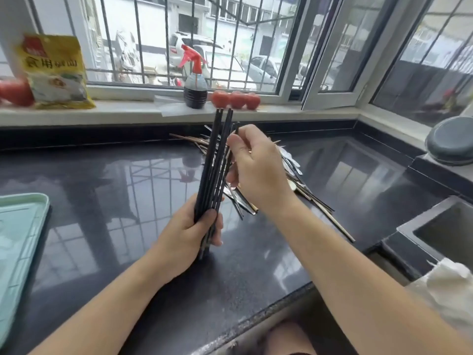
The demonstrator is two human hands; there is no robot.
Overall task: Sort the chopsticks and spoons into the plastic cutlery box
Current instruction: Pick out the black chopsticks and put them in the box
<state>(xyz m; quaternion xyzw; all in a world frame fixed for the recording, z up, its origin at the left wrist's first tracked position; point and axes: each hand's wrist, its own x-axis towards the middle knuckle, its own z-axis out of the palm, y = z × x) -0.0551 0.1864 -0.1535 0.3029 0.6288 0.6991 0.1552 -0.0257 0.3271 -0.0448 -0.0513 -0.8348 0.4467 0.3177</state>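
Note:
My left hand [190, 233] grips a bundle of several black chopsticks [215, 160] near its lower end and holds it upright, the bottom ends resting on the dark counter [115, 196]. My right hand [253, 165] pinches one black chopstick at the upper part of the bundle. Behind my right hand lies a loose pile of chopsticks and metal spoons [297, 183] on the counter, partly hidden by the hand. The pale green plastic cutlery box [18, 231] sits at the left edge, cut off by the frame.
A sink [445, 234] opens at the right with a white cloth [450, 285] near it. On the window sill stand a spray bottle [195, 83], three tomatoes [235, 99] and a yellow packet [56, 70]. A grey lid [450, 140] sits at the far right.

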